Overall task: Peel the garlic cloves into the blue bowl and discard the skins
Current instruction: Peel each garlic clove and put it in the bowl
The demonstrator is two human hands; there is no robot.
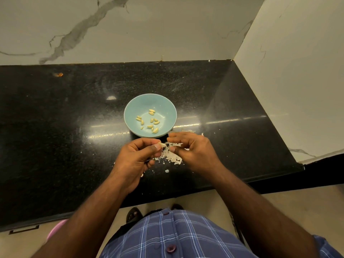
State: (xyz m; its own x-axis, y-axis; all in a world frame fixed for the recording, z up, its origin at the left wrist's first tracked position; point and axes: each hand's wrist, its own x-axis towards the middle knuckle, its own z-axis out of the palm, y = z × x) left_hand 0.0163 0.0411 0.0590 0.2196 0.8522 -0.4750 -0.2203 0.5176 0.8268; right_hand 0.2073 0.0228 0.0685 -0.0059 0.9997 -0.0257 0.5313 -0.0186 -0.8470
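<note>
Left hand (136, 159) pinches a small pale garlic clove (162, 145) betw. thumb and forefinger, other fingers curled under; clove sits just in front of the round pale-blue glazed bowl (130, 110), near its front rim, above the counter. Right hand (193, 148) is just beside it, fingers loosely bent and a bit spread, thumb tip close to the clove; can't tell whether it's gripping a bit of skin or nothing. Risks, as I judge them: clove is tiny and prob. slick once bare, so a hard tug on the skin could pop it out of the pinch onto the counter or floor instead of the bowl. Pile of thin, papery whitish skins (171, 156) lies under and betw. both hands, touching the bowl's front side; flakes look light and curly, so a quick hand move or a breath could scatter them, or send some into the bowl w/ the peeled cloves (151, 121), about a dozen smooth, yellowish, pointed-oval pieces spread loose on the bowl floor. Some flecks already lie apart on the polished black speckled stone counter (65, 127), which is glossy and hard, so skins will slide rather than stay put when swept up.
</note>
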